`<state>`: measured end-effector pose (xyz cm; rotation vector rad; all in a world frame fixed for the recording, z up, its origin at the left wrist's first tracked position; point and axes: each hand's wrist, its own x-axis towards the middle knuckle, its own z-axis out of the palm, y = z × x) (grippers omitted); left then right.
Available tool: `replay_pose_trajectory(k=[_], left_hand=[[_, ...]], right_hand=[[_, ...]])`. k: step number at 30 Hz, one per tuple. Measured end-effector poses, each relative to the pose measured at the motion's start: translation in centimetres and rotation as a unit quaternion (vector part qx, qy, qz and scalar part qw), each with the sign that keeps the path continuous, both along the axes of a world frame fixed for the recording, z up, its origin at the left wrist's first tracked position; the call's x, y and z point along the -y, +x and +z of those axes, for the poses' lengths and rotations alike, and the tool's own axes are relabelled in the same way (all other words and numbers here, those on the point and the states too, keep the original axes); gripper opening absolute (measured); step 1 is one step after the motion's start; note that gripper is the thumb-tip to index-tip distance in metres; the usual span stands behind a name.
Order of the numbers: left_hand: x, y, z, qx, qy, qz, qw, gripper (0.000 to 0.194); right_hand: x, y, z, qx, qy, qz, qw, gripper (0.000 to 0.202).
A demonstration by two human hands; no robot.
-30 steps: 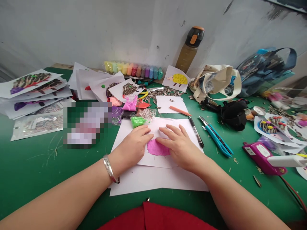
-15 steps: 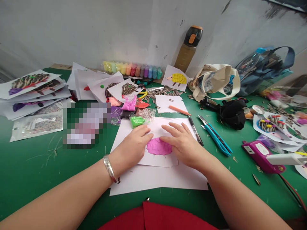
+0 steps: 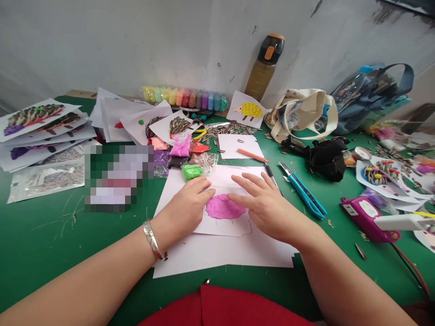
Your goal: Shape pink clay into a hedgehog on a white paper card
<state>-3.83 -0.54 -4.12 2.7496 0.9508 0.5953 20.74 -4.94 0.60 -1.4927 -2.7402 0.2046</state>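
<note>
A flattened patch of pink modelling clay (image 3: 224, 208) covers part of a pencil drawing on a small white sheet (image 3: 217, 228). That sheet lies on larger white paper (image 3: 204, 260). My left hand (image 3: 185, 203) rests on the paper at the clay's left edge, its thumb by the upper left of the patch. On the other side, my right hand (image 3: 268, 203) is spread, with a fingertip at the clay's upper right edge. Neither hand grasps anything. Just beyond my left fingers lies a green clay packet (image 3: 193, 172). A black pen (image 3: 271, 175) is partly hidden behind my right hand.
To the right lie a blue utility knife (image 3: 304, 192) and a magenta glue gun-like device (image 3: 369, 219) with a cord. Sunflower seeds (image 3: 234, 130), an orange pencil-like stick (image 3: 252, 155) and a bottle (image 3: 265, 68) are farther back. Seed pictures (image 3: 41, 117) are stacked left.
My right hand's fingers have shifted slightly across the clay's edge, and the pink patch looks a little smoother and wider. My left hand stays nearly in place; the view has shifted slightly.
</note>
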Motion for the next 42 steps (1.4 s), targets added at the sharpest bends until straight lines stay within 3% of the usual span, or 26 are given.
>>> replay_pose_trajectory(k=[5, 11, 25, 31, 38, 42], left_hand=[[0.0, 0.0, -0.1, 0.003, -0.004, -0.003, 1.000, 0.047], [0.0, 0.0, 0.0, 0.004, -0.002, -0.001, 1.000, 0.048], [0.0, 0.0, -0.1, 0.010, 0.012, -0.001, 1.000, 0.048], [-0.1, -0.1, -0.3, 0.008, 0.022, 0.002, 1.000, 0.049], [0.0, 0.1, 0.0, 0.019, 0.015, 0.002, 1.000, 0.046], [0.0, 0.2, 0.2, 0.018, 0.028, -0.003, 0.999, 0.043]], right_hand=[[0.1, 0.2, 0.1, 0.010, -0.017, 0.032, 0.999, 0.060], [0.2, 0.5, 0.3, -0.001, -0.013, 0.013, 1.000, 0.070], [0.5, 0.6, 1.0, 0.011, -0.020, 0.038, 0.999, 0.057], [0.1, 1.8, 0.9, -0.001, 0.000, 0.004, 1.000, 0.065], [-0.1, 2.0, 0.7, 0.022, -0.009, 0.002, 1.000, 0.055], [0.0, 1.8, 0.9, 0.005, 0.001, 0.002, 1.000, 0.059]])
